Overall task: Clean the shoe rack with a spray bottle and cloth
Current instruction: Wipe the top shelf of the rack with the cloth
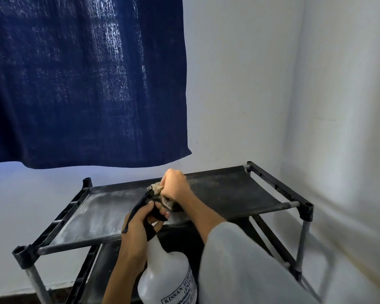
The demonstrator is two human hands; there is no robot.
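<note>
- Left hand (138,224) is raised in front of the body, fingers curled closed in a grip.
- Right hand (176,187) reaches further forward, fisted, knuckles up, forearm in a grey sleeve (239,266).

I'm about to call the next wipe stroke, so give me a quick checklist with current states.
1. Cloth in right hand, on the top shelf: ok.
2. Bottle held by left hand, grip at the trigger: ok.
3. Shelf's left part pale with spray or dust: not ok, unwiped.
4. Nozzle direction: cannot tell.
5. Curtain clear above shelf: ok.
</note>
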